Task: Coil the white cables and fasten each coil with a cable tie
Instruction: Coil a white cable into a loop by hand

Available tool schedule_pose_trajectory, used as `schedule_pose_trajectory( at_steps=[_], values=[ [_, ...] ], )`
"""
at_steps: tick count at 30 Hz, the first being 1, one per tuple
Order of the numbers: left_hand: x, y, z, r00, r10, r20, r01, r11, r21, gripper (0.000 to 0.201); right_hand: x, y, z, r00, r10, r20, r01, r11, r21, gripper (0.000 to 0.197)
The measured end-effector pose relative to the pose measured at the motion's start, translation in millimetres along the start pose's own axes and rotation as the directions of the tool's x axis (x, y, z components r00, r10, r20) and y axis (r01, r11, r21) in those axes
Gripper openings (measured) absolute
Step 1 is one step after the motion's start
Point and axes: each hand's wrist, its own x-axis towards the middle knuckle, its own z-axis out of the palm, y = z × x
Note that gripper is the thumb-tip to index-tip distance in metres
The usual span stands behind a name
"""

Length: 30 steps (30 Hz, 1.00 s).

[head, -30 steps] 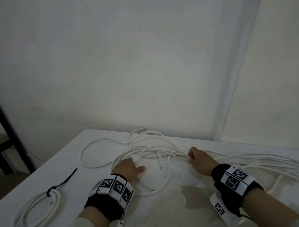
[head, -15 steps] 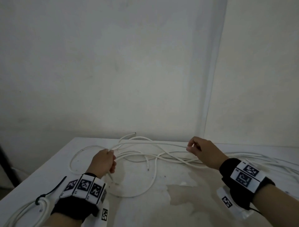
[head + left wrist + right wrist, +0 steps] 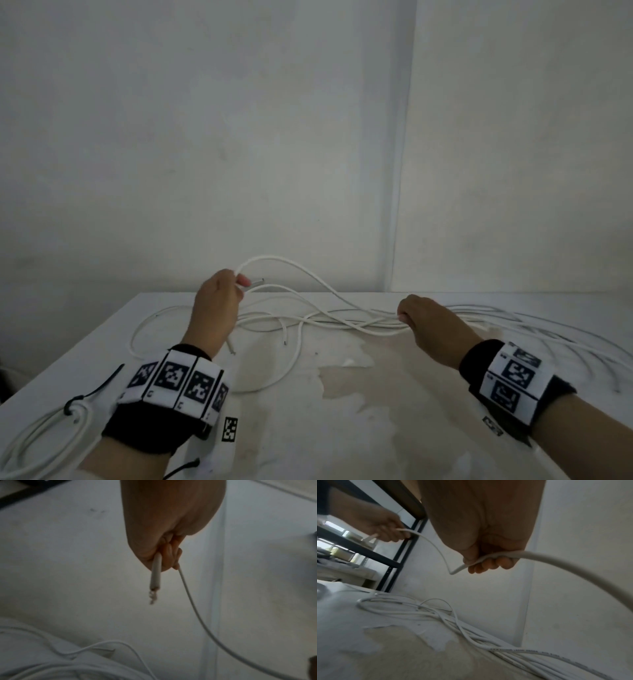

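Note:
A loose white cable (image 3: 301, 270) arcs above the table between my hands. My left hand (image 3: 222, 294) is raised near the wall and grips the cable close to its frayed end (image 3: 155, 580), which sticks out past the thumb. My right hand (image 3: 416, 313) grips the same cable (image 3: 556, 562) farther along, low over the table; the left hand (image 3: 385, 527) shows beyond it. Several more white cables (image 3: 308, 322) lie tangled on the table (image 3: 394, 411) between and right of my hands. A finished coil (image 3: 44, 435) with a black cable tie (image 3: 92, 394) lies at the front left.
The table stands against a white wall and corner. Its top has a patch of peeled paint (image 3: 370, 380) in the middle. A black metal shelf frame (image 3: 399, 561) stands to the left of the table. Cables trail off toward the right edge (image 3: 565, 342).
My left hand took hold of a cable end on the table and lifted it up toward the wall. My right hand kept its hold, so a cable arc rises between them.

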Motion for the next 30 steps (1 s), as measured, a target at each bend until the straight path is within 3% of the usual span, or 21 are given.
schedule_pose_trajectory(
  at_steps=[5, 8, 12, 15, 17, 21, 24, 30],
  values=[
    [-28.0, 24.5, 29.6, 0.971, 0.119, 0.205, -0.122, 0.993, 0.003, 0.029, -31.6, -17.2, -3.8, 0.955, -0.228, -0.192, 0.197, 0.966, -0.168, 0.022],
    [-40.3, 26.2, 42.7, 0.939, 0.168, 0.299, -0.187, 0.982, 0.037, 0.026, -41.0, -23.4, -8.1, 0.918, -0.332, -0.215, 0.301, 0.939, -0.165, 0.023],
    [-53.0, 33.2, 55.6, 0.929, 0.234, 0.286, -0.265, 0.961, 0.075, 0.025, -50.6, -32.8, -16.3, 0.850, -0.413, -0.327, 0.416, 0.907, -0.064, 0.021],
    [-62.2, 36.6, 65.0, 0.903, 0.264, 0.338, -0.330, 0.931, 0.156, 0.017, -56.4, -41.6, -28.5, 0.828, -0.445, -0.342, 0.452, 0.890, -0.064, 0.034],
    [-68.5, 34.6, 73.0, 0.879, 0.226, 0.420, -0.332, 0.922, 0.199, 0.023, -56.5, -43.0, -35.1, 0.840, -0.419, -0.344, 0.426, 0.903, -0.059, 0.031],
    [-81.6, 38.9, 85.1, 0.828, 0.149, 0.541, -0.274, 0.949, 0.157, 0.034, -52.5, -42.8, -46.0, 0.892, -0.263, -0.369, 0.382, 0.875, 0.299, 0.034],
    [-92.5, 49.7, 90.1, 0.811, 0.103, 0.576, -0.172, 0.983, 0.066, 0.049, -48.4, -39.3, -45.9, 0.922, -0.185, -0.341, 0.317, 0.866, 0.386, 0.025],
    [-102.4, 57.5, 90.1, 0.774, 0.135, 0.618, -0.180, 0.984, 0.010, 0.040, -46.2, -28.1, -48.6, 0.962, -0.036, -0.270, 0.175, 0.841, 0.512, 0.015]
  ],
)
